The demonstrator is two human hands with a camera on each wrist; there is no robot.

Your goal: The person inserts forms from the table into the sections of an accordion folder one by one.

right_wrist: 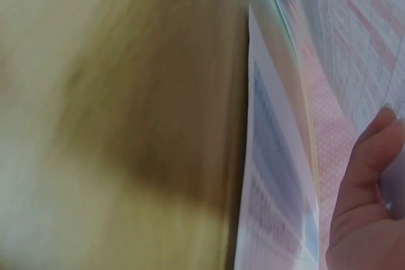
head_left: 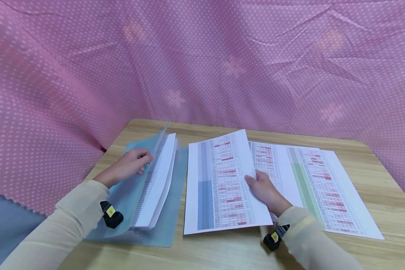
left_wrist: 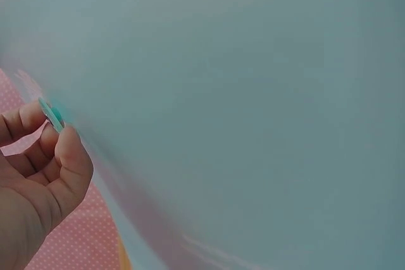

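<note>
Table [head_left: 374,180]: sheet [head_left: 219,183] in right hand [head_left: 264,189]

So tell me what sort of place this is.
Probably a staged desk setup for paperwork, not a real office. A wooden table stands before a hung pink dotted cloth; the left hand lifts a blue folder cover, and the right hand holds a printed sheet.

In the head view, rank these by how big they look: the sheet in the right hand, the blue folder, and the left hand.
1. blue folder and sheet: look alike, unranked.
2. left hand: smallest.
</note>
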